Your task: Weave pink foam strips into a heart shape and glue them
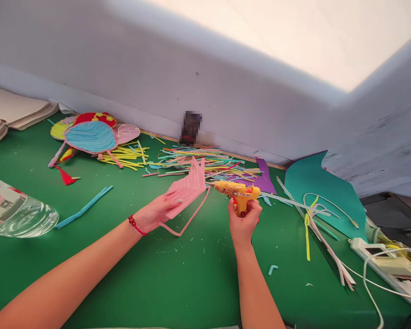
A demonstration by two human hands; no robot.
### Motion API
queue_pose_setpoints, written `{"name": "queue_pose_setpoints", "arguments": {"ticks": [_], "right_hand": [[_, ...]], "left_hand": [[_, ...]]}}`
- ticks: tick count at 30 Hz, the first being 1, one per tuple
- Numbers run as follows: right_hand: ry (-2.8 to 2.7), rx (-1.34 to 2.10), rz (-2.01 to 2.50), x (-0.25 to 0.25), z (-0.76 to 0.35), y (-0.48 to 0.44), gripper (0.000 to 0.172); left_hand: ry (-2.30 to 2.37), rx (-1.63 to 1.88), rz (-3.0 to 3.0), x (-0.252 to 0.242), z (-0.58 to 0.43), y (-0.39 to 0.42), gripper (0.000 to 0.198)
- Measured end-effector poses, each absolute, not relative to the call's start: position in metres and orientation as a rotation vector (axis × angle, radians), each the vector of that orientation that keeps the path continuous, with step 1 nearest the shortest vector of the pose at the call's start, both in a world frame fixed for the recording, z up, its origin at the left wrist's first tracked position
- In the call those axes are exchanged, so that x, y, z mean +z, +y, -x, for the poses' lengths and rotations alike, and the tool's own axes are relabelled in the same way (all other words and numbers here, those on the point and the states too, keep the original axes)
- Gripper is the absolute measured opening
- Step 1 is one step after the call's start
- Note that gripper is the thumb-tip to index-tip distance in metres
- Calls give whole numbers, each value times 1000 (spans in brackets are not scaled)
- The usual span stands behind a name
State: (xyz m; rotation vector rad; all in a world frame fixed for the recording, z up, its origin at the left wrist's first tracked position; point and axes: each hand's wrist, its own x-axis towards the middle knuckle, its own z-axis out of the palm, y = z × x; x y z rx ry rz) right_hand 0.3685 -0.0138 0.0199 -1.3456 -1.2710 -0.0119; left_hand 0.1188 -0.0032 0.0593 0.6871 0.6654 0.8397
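Observation:
Pink pipe cleaners joined side by side into a ridged panel (187,189) are pinched in my left hand (159,211), thumb on top. From the panel's lower side a loose pink strip (188,222) bends down and back up. My right hand (244,219) is wrapped around the handle of a yellow hot glue gun (238,189). Its nozzle points left and meets or nearly meets the panel's right edge; whether it touches I cannot tell. A long translucent glue stick (287,199) sticks out of the gun's back end.
Round fans (91,136) made of pipe cleaners lie at the back left. A heap of colored pipe cleaners (205,160) lies along the wall. A water bottle (17,210) lies at left, blue strips (85,206) beside it. At right are a teal sheet (325,192) and a power strip (383,269) with cords.

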Motion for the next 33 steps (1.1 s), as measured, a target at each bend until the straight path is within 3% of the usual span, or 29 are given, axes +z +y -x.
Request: {"name": "queue_pose_setpoints", "arguments": {"ticks": [14,33], "right_hand": [[-1259,31,1389,19,-370,-10,38],[-1255,53,1435,21,-370,-9,36]], "left_hand": [[711,836,-608,56,-119,-4,30],[679,799,-712,60,-119,-7,45]]}}
